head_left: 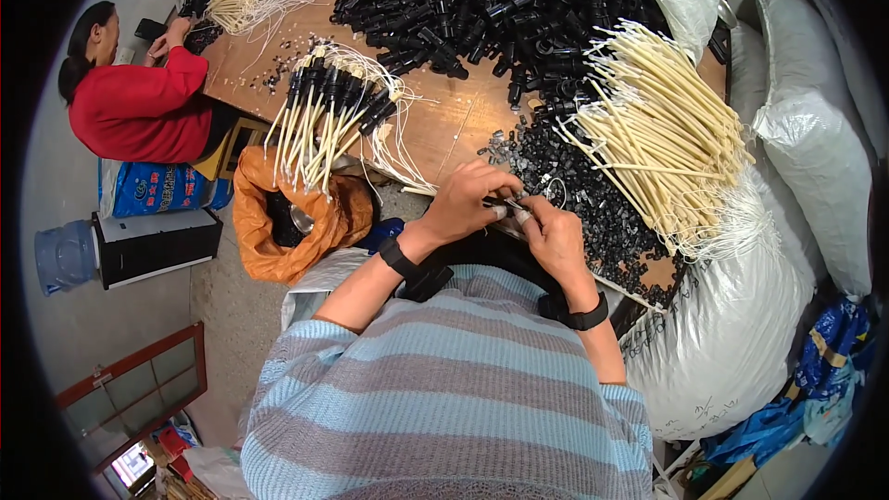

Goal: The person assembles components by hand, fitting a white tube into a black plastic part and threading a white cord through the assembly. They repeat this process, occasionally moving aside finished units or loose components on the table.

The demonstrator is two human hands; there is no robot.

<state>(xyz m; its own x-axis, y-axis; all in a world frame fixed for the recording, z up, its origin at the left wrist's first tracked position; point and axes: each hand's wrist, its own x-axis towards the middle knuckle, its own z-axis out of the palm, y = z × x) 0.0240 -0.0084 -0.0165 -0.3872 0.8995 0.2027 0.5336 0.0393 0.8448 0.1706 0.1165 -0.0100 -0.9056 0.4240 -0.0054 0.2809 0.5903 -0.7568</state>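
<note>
While looking down at table (446,109), see heap of black fittings (500,14) along far side, bundle of cream rods (662,134) to right, then spread of dark clips (619,227) at near right edge. Also see smaller bunch of black-ended rods (326,97) on left. Have left hand (466,194) and right hand (557,239) close together at near edge, pinched nearly closed, thumb to fingertips. Gripping small dark piece (519,195) between them, left of clips. Can't make out its shape: too small, mostly covered by fingers.
</note>
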